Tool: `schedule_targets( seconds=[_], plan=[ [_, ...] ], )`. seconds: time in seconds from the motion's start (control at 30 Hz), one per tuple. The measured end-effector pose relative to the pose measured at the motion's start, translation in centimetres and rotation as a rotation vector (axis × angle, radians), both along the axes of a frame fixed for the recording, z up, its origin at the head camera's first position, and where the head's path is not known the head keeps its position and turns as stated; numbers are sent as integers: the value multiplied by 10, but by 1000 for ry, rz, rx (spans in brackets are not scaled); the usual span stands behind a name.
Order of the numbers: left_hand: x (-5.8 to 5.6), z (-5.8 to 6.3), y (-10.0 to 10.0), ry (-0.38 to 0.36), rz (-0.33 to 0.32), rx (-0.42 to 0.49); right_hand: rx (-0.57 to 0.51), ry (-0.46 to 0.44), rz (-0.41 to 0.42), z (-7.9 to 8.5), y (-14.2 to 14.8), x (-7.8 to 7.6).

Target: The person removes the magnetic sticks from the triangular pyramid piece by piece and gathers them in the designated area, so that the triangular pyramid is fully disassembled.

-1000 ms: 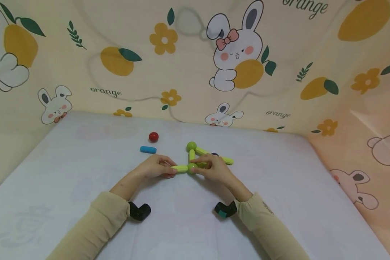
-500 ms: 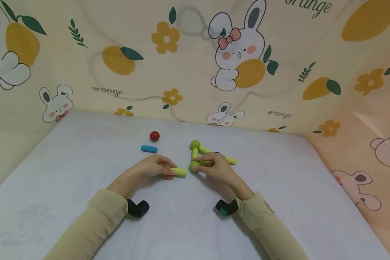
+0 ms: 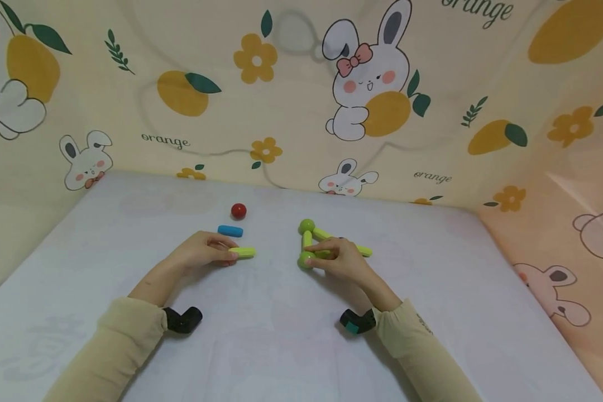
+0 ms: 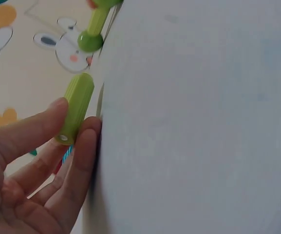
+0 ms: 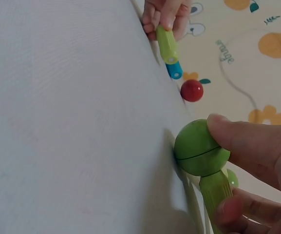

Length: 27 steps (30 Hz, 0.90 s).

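Note:
My left hand (image 3: 203, 249) pinches a loose yellow-green rod (image 4: 77, 107) between thumb and fingers, near the blue rod. A small hole shows in the rod's end. My right hand (image 3: 343, 261) grips the near corner of a joined green piece, its thumb on the green ball (image 5: 201, 147) and fingers at the rod (image 5: 215, 192) set into it. A second green ball (image 3: 307, 226) tops the far end of a short rod, and another yellow-green rod (image 3: 364, 250) runs from it to the right. The right hand hides part of this joined piece.
A blue rod (image 3: 230, 230) lies just beyond my left hand, with a red ball (image 3: 238, 211) behind it. The white tabletop (image 3: 261, 335) meets a cream cloth backdrop (image 3: 291, 100) printed with rabbits and oranges.
The left hand has pulled the yellow-green rod away from the near green ball and moved it left, toward the blue rod. The right hand keeps its hold, shifting slightly right with the joined piece.

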State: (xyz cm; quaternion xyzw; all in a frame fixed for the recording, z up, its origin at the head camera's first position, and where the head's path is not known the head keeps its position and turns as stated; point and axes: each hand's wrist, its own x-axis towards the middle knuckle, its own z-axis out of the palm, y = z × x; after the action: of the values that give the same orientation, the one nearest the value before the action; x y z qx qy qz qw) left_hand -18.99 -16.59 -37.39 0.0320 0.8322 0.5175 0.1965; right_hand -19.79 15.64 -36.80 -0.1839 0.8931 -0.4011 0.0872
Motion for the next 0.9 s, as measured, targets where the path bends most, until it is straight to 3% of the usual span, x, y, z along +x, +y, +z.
schedule_targets(
  seconds=[0.33,0.43,0.67,0.9],
  plan=[
    [-7,9,-18,-18,93,-43,-32,1,22,0,2,0],
    [-8,9,-19,-28,109,-53,-37,-7,36,0,3,1],
    [-10,9,-18,29,176,-110,-34,3,54,1,7,2],
    [-12,8,-18,1,232,-138,-50,-20,71,2,9,3]
  ],
)
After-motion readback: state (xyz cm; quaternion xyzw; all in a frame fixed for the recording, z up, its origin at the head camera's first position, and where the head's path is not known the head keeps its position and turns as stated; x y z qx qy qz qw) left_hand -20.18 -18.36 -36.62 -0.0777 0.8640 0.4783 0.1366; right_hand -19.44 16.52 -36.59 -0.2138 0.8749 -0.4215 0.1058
